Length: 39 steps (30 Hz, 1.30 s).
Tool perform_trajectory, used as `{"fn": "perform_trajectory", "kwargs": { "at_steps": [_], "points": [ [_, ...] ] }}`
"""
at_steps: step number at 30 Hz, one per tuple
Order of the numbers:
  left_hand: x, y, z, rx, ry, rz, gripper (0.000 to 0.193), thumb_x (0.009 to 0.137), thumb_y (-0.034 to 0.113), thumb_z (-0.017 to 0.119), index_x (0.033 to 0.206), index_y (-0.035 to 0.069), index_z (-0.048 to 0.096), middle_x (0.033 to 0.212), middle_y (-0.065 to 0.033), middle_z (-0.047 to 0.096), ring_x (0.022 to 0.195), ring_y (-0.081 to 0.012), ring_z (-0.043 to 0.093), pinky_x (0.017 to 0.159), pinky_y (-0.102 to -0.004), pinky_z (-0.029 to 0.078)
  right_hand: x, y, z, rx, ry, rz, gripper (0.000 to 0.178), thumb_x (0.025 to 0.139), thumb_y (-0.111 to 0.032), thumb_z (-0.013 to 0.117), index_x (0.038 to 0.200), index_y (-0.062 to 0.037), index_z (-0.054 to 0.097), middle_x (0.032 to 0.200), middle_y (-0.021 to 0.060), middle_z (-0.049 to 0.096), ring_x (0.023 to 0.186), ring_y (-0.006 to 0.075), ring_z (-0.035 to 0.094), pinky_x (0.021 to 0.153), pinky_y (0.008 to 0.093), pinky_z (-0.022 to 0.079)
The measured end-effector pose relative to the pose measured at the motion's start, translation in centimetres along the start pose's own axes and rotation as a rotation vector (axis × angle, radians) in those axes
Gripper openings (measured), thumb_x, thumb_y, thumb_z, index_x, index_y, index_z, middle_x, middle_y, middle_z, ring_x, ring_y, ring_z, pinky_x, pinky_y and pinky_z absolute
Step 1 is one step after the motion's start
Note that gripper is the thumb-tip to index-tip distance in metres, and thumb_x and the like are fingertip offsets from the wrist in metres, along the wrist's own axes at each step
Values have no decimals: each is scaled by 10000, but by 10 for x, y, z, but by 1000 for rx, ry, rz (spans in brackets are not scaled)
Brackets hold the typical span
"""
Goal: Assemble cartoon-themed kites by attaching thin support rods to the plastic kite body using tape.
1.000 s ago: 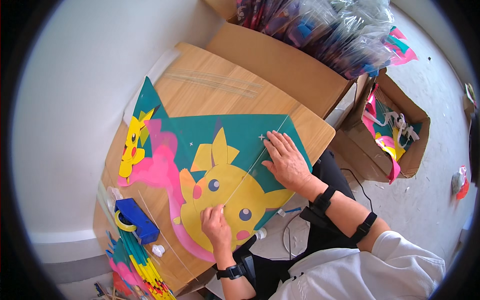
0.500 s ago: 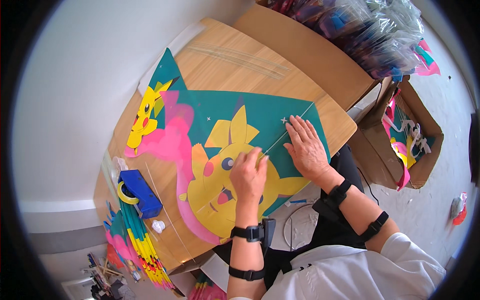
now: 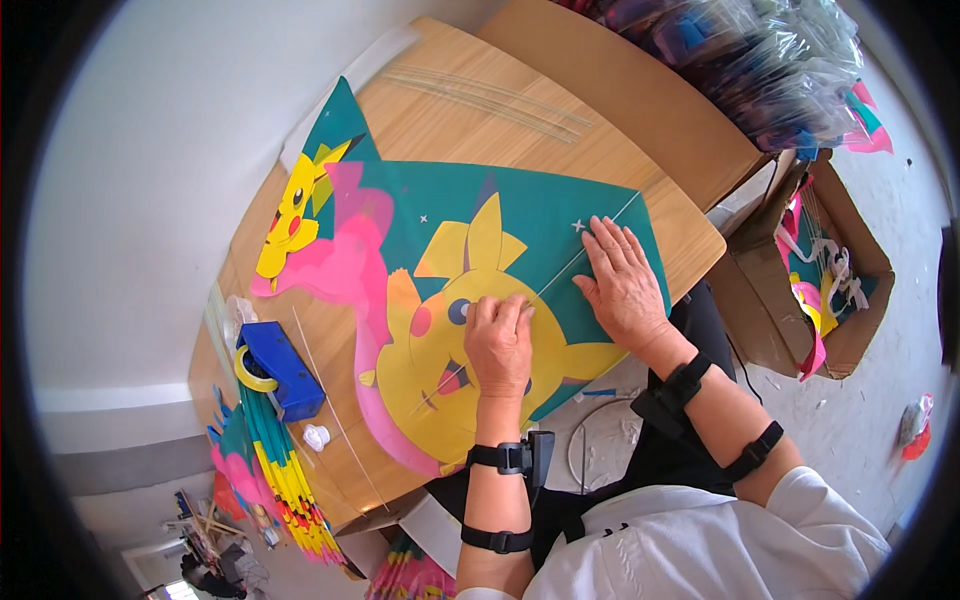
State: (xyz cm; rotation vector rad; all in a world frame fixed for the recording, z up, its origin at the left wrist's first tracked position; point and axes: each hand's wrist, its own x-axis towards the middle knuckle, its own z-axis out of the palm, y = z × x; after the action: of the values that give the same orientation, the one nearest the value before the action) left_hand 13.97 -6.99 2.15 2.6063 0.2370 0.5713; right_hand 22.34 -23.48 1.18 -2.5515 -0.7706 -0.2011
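Kite sheet [image 3: 520, 225], teal with a yellow cartoon creature and a pink swirl, lies flat across the wooden table [image 3: 480, 110], its right point reaching close to the table's right edge. On it the left hand [image 3: 497, 345] rests knuckles-up with its fingers curled together, tips pressing down on the yellow figure where a thin pale rod [image 3: 560, 275] runs diagonally over the print. Just beside it the right hand [image 3: 622, 285] lies palm down, fingers straight and slightly spread, flat on the teal near the sheet's right point. Neither hand grips anything.

Toward the table's left edge sits a blue tape dispenser [image 3: 280, 368] with a yellow roll, and a stack of bright folded kites [image 3: 285, 470] hangs off the near left corner. Beyond the right edge stands an open cardboard box [image 3: 860, 300].
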Motion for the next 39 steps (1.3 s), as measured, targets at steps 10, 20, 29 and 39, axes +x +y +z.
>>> {"fn": "perform_trajectory", "kwargs": {
  "at_steps": [10, 20, 29, 39],
  "points": [
    [-56, -17, -48, 79, 118, -74, 273, 704, -9, 664, 966, 37, 601, 919, -111, 563, 876, -317, 527, 760, -414, 438, 1, -3, -1, 27, 64, -44, 555, 813, -215, 632, 1282, 16, 445, 1384, 176, 394, 1315, 318, 332, 1109, 443, 208],
    [-177, -161, -189, -171, 666, -678, 131, 828, -11, 605, 959, -9, 611, 879, -46, 598, 801, -119, 555, 743, -275, 465, -13, -73, -27, 416, 66, -262, 354, 731, 3, 636, 1076, 0, 559, 1079, 189, 583, 959, 376, 583, 783, 385, 493],
    [-118, -261, -251, 31, 751, -762, 162, 811, 65, 606, 941, -30, 623, 823, -110, 617, 695, -257, 578, 689, -348, 482, -76, -196, 19, 581, -458, -675, 161, 742, -74, 638, 893, -25, 608, 801, 133, 615, 744, 332, 619, 628, 391, 509],
    [-154, -206, -244, 339, -304, -1039, 347, 699, 270, 743, 852, -29, 655, 879, -231, 646, 849, -394, 623, 745, -463, 492, -76, -266, 46, 699, -652, -569, 140, 800, -128, 603, 804, 11, 619, 722, 155, 639, 646, 319, 632, 610, 386, 506]
  ]
}}
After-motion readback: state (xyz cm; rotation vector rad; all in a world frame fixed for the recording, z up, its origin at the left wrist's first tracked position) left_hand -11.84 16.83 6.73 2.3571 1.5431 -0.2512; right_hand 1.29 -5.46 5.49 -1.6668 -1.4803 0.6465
